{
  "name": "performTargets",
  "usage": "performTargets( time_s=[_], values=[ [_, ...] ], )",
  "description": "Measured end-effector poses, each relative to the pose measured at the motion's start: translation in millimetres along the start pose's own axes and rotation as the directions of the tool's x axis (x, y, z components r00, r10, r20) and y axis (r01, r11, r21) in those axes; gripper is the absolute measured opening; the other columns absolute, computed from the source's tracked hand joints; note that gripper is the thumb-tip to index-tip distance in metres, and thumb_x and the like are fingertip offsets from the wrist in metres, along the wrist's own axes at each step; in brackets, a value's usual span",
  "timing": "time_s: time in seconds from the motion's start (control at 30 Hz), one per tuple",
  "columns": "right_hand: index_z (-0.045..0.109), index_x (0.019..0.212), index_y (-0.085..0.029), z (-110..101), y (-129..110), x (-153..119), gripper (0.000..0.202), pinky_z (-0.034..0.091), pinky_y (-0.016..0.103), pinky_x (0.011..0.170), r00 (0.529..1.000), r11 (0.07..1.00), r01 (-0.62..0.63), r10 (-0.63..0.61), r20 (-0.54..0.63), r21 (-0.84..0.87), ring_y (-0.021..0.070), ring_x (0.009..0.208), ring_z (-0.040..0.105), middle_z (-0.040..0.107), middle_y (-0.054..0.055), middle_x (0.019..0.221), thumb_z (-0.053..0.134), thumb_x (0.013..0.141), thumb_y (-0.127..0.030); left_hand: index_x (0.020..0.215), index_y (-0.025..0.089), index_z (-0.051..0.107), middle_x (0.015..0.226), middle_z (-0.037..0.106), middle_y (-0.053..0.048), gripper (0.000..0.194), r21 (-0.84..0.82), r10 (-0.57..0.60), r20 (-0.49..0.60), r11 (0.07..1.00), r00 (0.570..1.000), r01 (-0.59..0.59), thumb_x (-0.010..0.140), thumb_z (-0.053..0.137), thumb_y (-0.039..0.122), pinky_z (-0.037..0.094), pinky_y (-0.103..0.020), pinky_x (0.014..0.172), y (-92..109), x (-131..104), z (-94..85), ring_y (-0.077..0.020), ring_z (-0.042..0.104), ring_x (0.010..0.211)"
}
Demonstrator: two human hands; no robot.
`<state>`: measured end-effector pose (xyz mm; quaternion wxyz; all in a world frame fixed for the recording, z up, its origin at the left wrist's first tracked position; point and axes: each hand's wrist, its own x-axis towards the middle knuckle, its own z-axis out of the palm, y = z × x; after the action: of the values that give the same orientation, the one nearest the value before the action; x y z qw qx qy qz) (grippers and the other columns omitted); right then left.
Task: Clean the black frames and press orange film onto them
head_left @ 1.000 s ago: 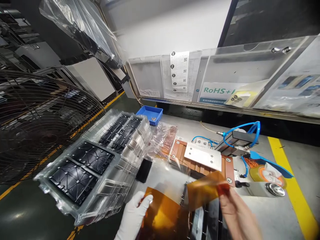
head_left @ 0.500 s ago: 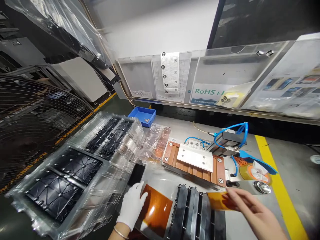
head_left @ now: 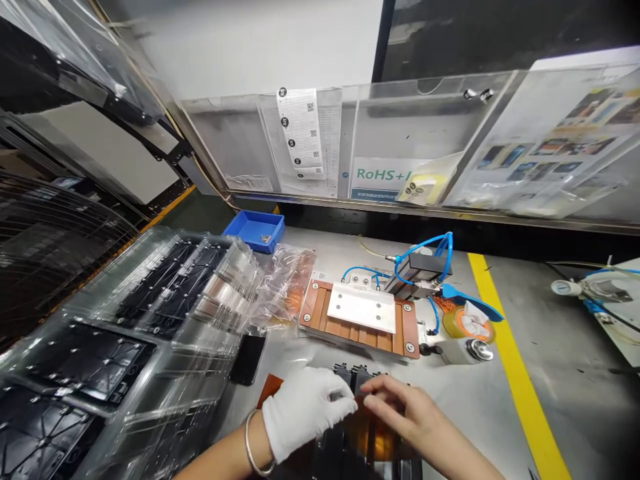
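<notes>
the gloved left hand (head_left: 310,407) and bare right hand (head_left: 420,413) meet low, towards six o'clock, thumb and forefinger narrowed on each, tips nearly touching at the upper edge of a thin amber film (head_left: 383,437), probably because so floppy a thing is best managed by its edge. whether either one truly pinches it i cannot tell. the film lies just below the fingertips, over ribbed black parts (head_left: 333,443), which sit close in front of the person, seemingly to keep the reach short. a second amber sheet (head_left: 269,390) pokes out by the left wrist. from the hands, the brown fixture (head_left: 410,323) with its white plate (head_left: 361,308) is at twelve, a phone (head_left: 249,358) at ten and clear trays (head_left: 197,360) of black panels (head_left: 95,360) at nine. all this rests about a grey metal bench (head_left: 480,420), a yellow stripe (head_left: 520,373) crossing it at three; beyond, clear document pockets (head_left: 400,133) span twelve, with a wire fan guard (head_left: 50,260) at ten.
</notes>
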<state>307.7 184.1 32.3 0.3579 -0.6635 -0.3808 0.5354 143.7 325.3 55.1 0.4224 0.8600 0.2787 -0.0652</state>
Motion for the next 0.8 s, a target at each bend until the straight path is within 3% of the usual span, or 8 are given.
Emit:
performTargets(
  time_s=[0.07, 0.13, 0.2, 0.27, 0.37, 0.53, 0.67, 0.8],
  values=[
    [0.07, 0.095, -0.025, -10, 13, -4, 0.04, 0.05, 0.031, 0.072, 0.999, 0.993, -0.045, 0.048, -0.024, 0.105, 0.0214, 0.077, 0.067, 0.072, 0.002, 0.081, 0.051, 0.089, -0.06, 0.075, 0.021, 0.074, 0.078, 0.074, -0.003, 0.019, -0.077, -0.069, -0.061, 0.995, 0.996, 0.064, 0.082, 0.059, 0.03, 0.046, -0.028, 0.07, -3, 6, -8.5, -0.0174, 0.064, 0.071],
    [0.07, 0.086, -0.024, -20, 30, -8, 0.047, 0.051, 0.032, 0.069, 0.988, 0.967, -0.08, 0.109, -0.111, 0.241, 0.022, 0.073, 0.066, 0.071, 0.003, 0.076, 0.052, 0.085, -0.068, 0.073, 0.019, 0.069, 0.068, 0.069, 0.0, 0.018, -0.28, -0.2, -0.091, 0.945, 0.976, 0.167, 0.08, 0.059, 0.032, 0.045, -0.026, 0.063, -8, 13, -17.9, -0.0146, 0.06, 0.062],
    [0.069, 0.08, -0.022, -27, 47, -9, 0.05, 0.05, 0.032, 0.064, 0.955, 0.927, -0.077, 0.174, -0.241, 0.366, 0.0212, 0.066, 0.063, 0.068, 0.002, 0.07, 0.059, 0.078, -0.071, 0.071, 0.018, 0.064, 0.055, 0.057, 0.004, 0.021, -0.454, -0.303, -0.066, 0.857, 0.951, 0.242, 0.078, 0.059, 0.037, 0.04, -0.024, 0.053, -16, 23, -25.1, -0.0115, 0.051, 0.05],
    [0.069, 0.078, -0.022, -31, 60, -6, 0.05, 0.05, 0.032, 0.064, 0.916, 0.895, -0.051, 0.219, -0.337, 0.443, 0.0202, 0.064, 0.06, 0.066, 0.002, 0.067, 0.064, 0.073, -0.071, 0.07, 0.018, 0.06, 0.051, 0.05, 0.007, 0.024, -0.531, -0.334, -0.044, 0.806, 0.942, 0.261, 0.076, 0.059, 0.042, 0.036, -0.023, 0.048, -24, 33, -29.1, -0.0094, 0.044, 0.044],
    [0.07, 0.077, -0.021, -34, 66, 3, 0.05, 0.049, 0.031, 0.065, 0.892, 0.88, -0.029, 0.237, -0.385, 0.474, 0.0187, 0.063, 0.057, 0.063, 0.001, 0.064, 0.067, 0.07, -0.071, 0.07, 0.018, 0.06, 0.055, 0.053, 0.006, 0.027, -0.551, -0.322, -0.034, 0.796, 0.946, 0.251, 0.076, 0.06, 0.044, 0.036, -0.023, 0.049, -32, 46, -30.8, -0.0078, 0.043, 0.043],
    [0.063, 0.068, -0.022, -48, 52, 29, 0.043, 0.044, 0.028, 0.059, 0.871, 0.873, -0.037, 0.266, -0.412, 0.486, 0.0152, 0.059, 0.051, 0.058, -0.002, 0.062, 0.07, 0.07, -0.065, 0.075, 0.016, 0.062, 0.061, 0.06, 0.004, 0.03, -0.54, -0.268, 0.012, 0.809, 0.963, 0.232, 0.082, 0.058, 0.046, 0.041, -0.024, 0.056, -44, 73, -33.9, -0.0088, 0.048, 0.049],
    [0.056, 0.059, -0.022, -68, 49, 61, 0.043, 0.038, 0.026, 0.048, 0.876, 0.868, -0.077, 0.293, -0.382, 0.49, 0.0126, 0.05, 0.047, 0.053, -0.004, 0.055, 0.073, 0.065, -0.061, 0.069, 0.017, 0.058, 0.052, 0.055, 0.006, 0.03, -0.493, -0.27, 0.03, 0.834, 0.963, 0.249, 0.08, 0.06, 0.045, 0.039, -0.024, 0.057, -56, 107, -37.2, -0.0106, 0.05, 0.05],
    [0.052, 0.058, -0.022, -82, 57, 90, 0.039, 0.028, 0.023, 0.041, 0.879, 0.868, -0.13, 0.325, -0.35, 0.48, 0.0094, 0.039, 0.04, 0.049, -0.006, 0.047, 0.07, 0.069, -0.055, 0.065, 0.019, 0.054, 0.047, 0.054, 0.006, 0.028, -0.457, -0.295, 0.027, 0.846, 0.955, 0.274, 0.078, 0.06, 0.043, 0.04, -0.025, 0.057, -67, 137, -37.9, -0.0119, 0.05, 0.049]
  ],
)
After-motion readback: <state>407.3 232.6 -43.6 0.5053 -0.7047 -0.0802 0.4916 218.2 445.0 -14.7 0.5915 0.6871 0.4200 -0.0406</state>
